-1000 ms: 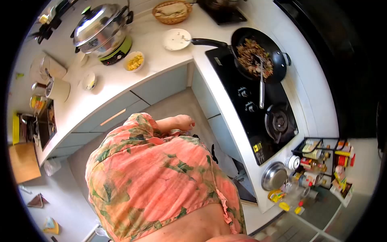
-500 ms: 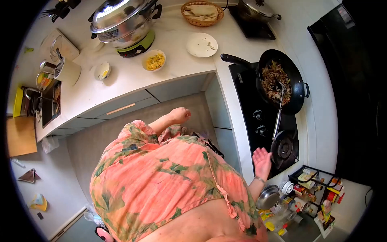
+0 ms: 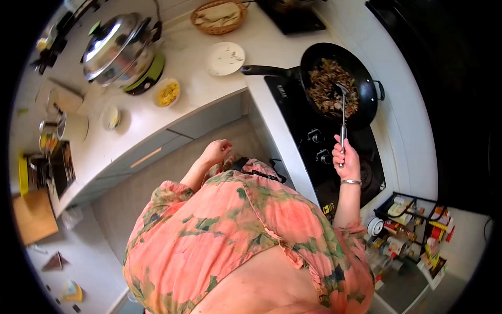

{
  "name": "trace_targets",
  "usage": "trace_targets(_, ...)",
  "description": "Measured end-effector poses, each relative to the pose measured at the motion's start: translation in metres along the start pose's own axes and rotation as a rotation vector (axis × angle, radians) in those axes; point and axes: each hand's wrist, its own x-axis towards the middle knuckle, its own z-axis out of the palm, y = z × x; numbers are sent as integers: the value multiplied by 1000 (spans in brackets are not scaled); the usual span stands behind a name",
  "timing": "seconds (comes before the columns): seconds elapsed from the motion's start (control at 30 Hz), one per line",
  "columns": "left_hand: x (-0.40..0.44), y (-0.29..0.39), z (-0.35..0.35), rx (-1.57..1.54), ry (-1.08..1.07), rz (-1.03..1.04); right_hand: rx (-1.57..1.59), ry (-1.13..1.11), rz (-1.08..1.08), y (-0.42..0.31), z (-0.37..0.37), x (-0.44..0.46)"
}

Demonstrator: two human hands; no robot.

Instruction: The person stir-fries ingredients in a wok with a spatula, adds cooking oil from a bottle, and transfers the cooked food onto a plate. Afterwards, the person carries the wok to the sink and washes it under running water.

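My right hand is closed around the handle of a metal spatula. The spatula's head rests among brown, minced-looking food inside a black wok on the stove. Low in front of my body hangs my left hand, its fingers curled in and nothing visible in them. It touches neither the counter nor the wok.
The black gas stove carries the wok, whose long handle points left over the counter. A white plate, a bowl of yellow food, a steamer and a basket line the counter. Bottles crowd a rack.
My right hand has gone from open beside the stove to gripping the spatula handle, which now points more upright. The view has shifted, and my left hand stays low with curled fingers.
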Motion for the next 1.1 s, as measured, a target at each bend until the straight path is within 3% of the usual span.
trace_targets(0.1,21,-11,-4,-107,53,27,-206,74,-38,-37,-4,-23)
trace_targets(0.13,31,-13,-9,-243,104,-60,-339,105,-84,-50,-3,-33)
trace_targets(0.2,56,-21,-23,-488,200,-188,-802,271,-186,-85,6,-55)
trace_targets(0.27,89,-32,-44,-757,264,-289,-1466,539,-251,-133,4,-73)
trace_targets(0.3,106,-37,-57,-913,281,-352,-1708,428,-515,-160,-7,-83)
trace_targets(0.33,124,-45,-67,-1023,306,-362,-1934,473,-460,-178,33,-105)
trace_targets(0.47,189,-66,-109,-1173,336,-412,-2239,493,-346,-208,135,-130)
trace_targets(0.5,203,-73,-114,-1219,345,-431,-2272,493,-346,-206,158,-125)
trace_targets(0.6,237,-81,-122,-1298,333,-435,-2429,420,-49,-198,220,-93)
trace_targets(0.67,246,-82,-125,-1376,332,-400,-2415,247,98,-190,237,-56)
trace_targets(0.83,264,-89,-127,-1378,262,-437,-2328,440,-195,-187,232,18)
trace_targets(0.97,263,-83,-132,-1323,258,-477,-2369,556,-137,-212,242,8)
trace_targets(1.03,264,-90,-134,-1241,247,-463,-2354,698,-236,-213,240,2)
trace_targets(1.07,267,-95,-133,-1237,239,-461,-2543,609,-462,-203,232,7)
trace_targets(1.1,271,-99,-133,-1215,225,-463,-2470,728,-227,-195,230,16)
